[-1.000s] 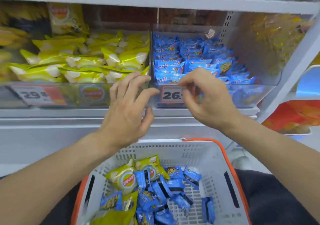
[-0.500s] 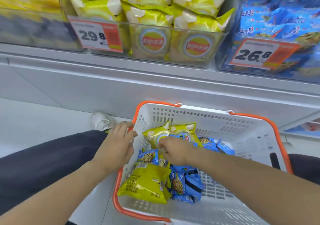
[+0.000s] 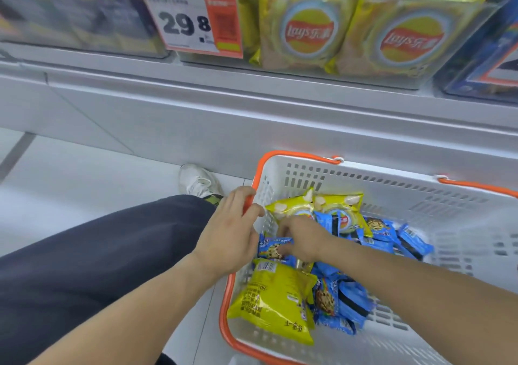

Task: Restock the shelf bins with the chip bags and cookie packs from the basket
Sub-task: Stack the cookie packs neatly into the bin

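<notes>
Cookie pack [image 3: 276, 248] sat at the basket [image 3: 392, 185] left wall, right under the right hand [image 3: 301, 238], fingers curled onto it. Left hand [image 3: 228, 231] rested open on the rim. Bin [image 3: 350, 33] was straight above.

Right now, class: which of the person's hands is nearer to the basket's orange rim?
Left. The left hand rests against the orange rim at the basket's left edge. The right hand is inside the basket, down among the cookie packs, away from the rim.
</notes>
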